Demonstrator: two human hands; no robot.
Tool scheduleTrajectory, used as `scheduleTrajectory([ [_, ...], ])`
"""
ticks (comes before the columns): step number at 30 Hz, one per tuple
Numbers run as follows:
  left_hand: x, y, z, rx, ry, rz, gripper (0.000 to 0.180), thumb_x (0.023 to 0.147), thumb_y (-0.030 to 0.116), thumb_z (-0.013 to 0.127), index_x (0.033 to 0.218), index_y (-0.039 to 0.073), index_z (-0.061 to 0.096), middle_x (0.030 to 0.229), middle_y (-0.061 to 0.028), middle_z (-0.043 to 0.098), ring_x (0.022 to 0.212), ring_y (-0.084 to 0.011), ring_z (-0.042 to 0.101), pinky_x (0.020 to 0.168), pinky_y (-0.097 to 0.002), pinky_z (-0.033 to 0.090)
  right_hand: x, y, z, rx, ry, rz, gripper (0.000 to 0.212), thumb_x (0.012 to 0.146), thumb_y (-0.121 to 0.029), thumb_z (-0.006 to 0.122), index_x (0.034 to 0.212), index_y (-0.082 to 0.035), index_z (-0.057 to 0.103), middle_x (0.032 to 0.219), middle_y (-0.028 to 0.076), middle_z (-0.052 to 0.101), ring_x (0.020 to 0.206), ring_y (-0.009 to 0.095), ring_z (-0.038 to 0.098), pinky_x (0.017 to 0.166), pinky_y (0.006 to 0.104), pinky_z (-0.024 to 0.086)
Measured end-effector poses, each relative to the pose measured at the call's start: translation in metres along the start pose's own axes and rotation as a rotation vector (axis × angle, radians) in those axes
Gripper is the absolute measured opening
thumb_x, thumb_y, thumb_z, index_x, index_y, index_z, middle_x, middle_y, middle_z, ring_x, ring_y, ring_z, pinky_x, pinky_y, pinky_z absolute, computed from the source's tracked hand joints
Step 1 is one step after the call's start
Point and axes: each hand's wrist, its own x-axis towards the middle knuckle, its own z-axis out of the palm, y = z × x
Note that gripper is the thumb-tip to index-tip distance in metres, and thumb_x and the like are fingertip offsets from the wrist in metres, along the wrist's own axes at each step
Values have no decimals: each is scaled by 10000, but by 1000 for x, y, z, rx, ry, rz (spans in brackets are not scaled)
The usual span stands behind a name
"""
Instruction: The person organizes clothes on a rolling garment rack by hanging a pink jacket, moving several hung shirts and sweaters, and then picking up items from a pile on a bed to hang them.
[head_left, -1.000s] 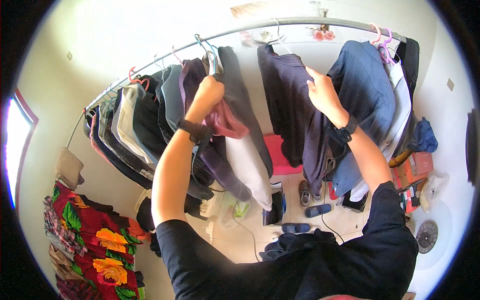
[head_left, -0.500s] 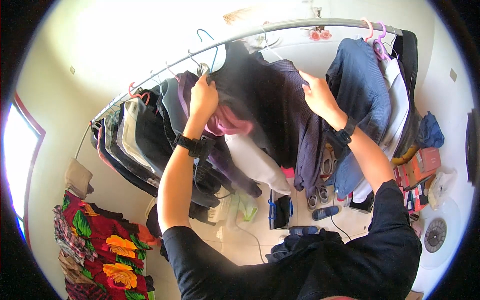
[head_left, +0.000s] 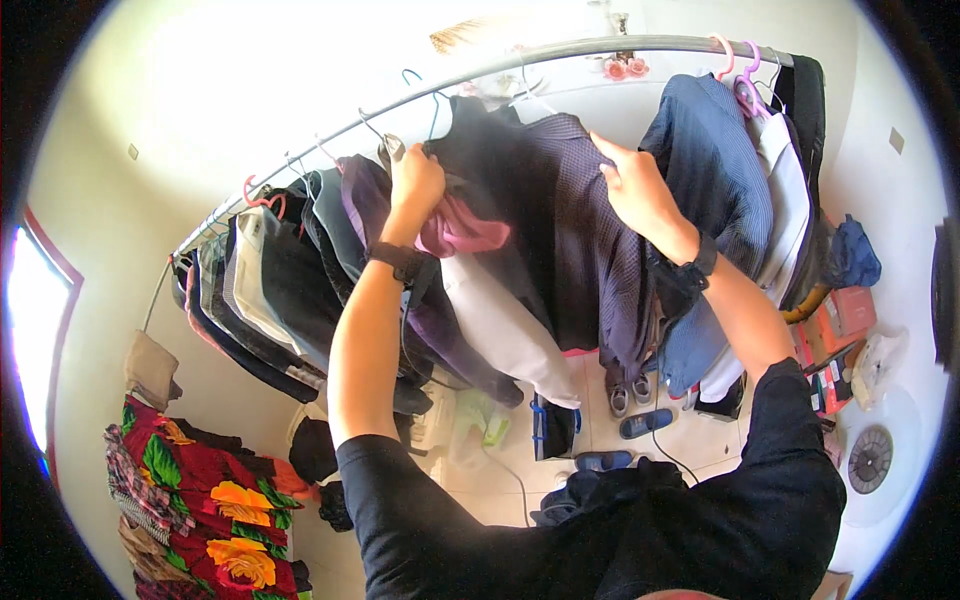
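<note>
A dark purple patterned shirt hangs on a white hanger from the metal rail. Beside it, to the left, is a black garment on a blue hanger. My left hand is closed at the upper left edge of the black garment, its fingertips pinching the cloth. At the patterned shirt's right shoulder, my right hand has its index finger stretched out and the others loosely bent, with no cloth visibly gripped. Pink cloth and a white sleeve hang below my left hand.
Several garments crowd the rail's left part, near a red hanger. A blue shirt hangs at the right. Slippers and shoes lie on the floor. A red floral blanket is at lower left, stacked boxes at right.
My right hand has loosened from the patterned shirt's shoulder, its index finger now extended. The shirt's front shows more broadly. My left hand stays at the black garment.
</note>
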Motion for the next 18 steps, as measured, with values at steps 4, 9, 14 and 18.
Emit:
scheduleTrajectory([
  [4, 7, 14, -16, -73, 7, -43, 325, 889, 171, 508, 1113, -61, 555, 1055, -306, 601, 1015, -441, 575, 875, -461, 455, 3, -25, -37, -52, 24, -26, 395, 838, 48, 515, 1233, 42, 530, 939, 327, 590, 757, 400, 631, 753, 354, 496],
  [9, 21, -3, -1, -1, -51, 22, 304, 870, 171, 496, 1071, -41, 577, 1002, -282, 625, 982, -437, 588, 848, -472, 460, -25, -48, -76, -38, 63, -9, 411, 846, 40, 543, 1253, -14, 526, 878, 313, 545, 655, 422, 539, 647, 288, 478],
  [14, 2, -11, 41, -11, -199, 137, 274, 820, 138, 496, 1010, -27, 605, 989, -299, 617, 964, -455, 586, 846, -490, 475, -104, -48, -105, -24, 117, 42, 435, 846, 81, 549, 1272, -3, 525, 1146, 239, 608, 1052, 231, 628, 858, 275, 470],
  [18, -59, 18, 41, -188, -221, 152, 310, 855, 137, 544, 1103, -48, 560, 998, -319, 592, 1020, -479, 530, 872, -496, 432, -170, -35, -107, -4, 146, 225, 436, 844, 89, 548, 1273, 16, 522, 1194, 209, 607, 1076, 204, 610, 906, 282, 451],
])
